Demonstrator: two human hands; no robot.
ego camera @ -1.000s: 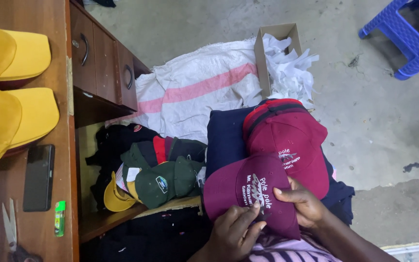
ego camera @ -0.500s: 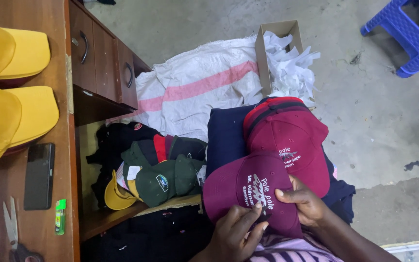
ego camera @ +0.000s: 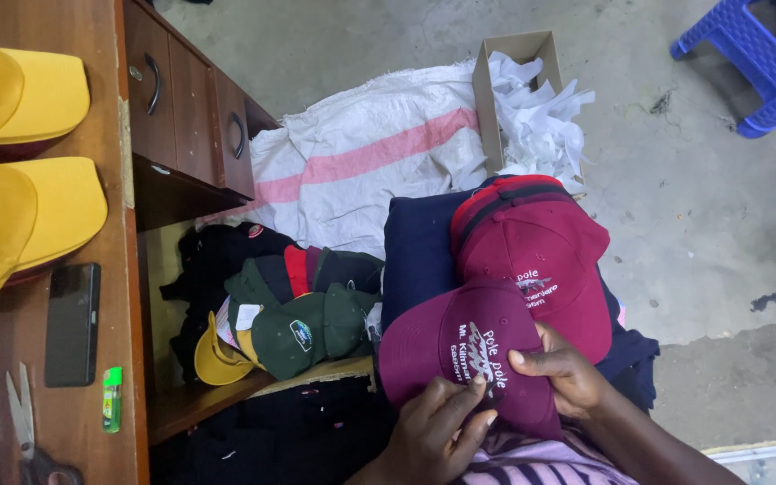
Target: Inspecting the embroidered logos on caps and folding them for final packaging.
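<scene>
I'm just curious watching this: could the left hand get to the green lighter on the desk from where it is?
Probably yes. The left hand is busy on the maroon cap, but the green lighter lies uncovered near the desk edge on that side, with only open space between them.

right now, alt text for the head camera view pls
Two hands, left hand and right hand, hold a maroon cap with white embroidery over a lap. Behind it lies a second maroon cap; yellow caps sit on a wooden desk at left.
</scene>
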